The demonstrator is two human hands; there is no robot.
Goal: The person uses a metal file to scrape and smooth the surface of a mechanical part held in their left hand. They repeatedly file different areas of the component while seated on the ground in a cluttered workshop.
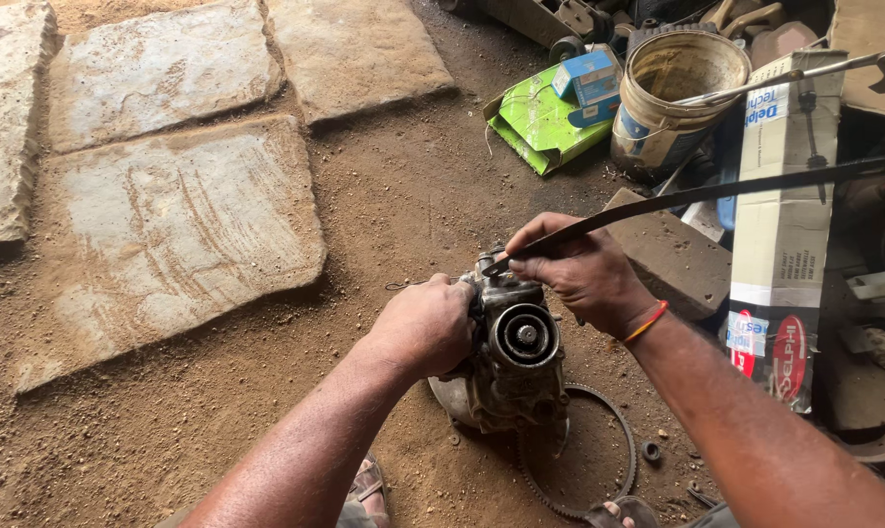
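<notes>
My left hand [425, 325] is clamped on the pump [513, 347], fingers wrapped round its 9 o'clock flank, steadying it upright on the dirt floor [384, 196]. My right hand [581, 269] is closed on a long flat bar [697, 196], fingers curled over it; the tip sits on the pump's top at about 12 o'clock, and the shank runs off toward 2 o'clock. The pump sits between both hands, touching each.

Progress, my read: mid-job. A toothed belt [589, 460] lies loose on the ground at 5 o'clock of the pump, with a small ring [651, 452] beside it. The housing looks to be in one piece. Can't tell what the bar tip bears on; my fingers hide it.

Bucket [672, 98] and long carton [780, 225] sit well off at 1–3 o'clock.
</notes>
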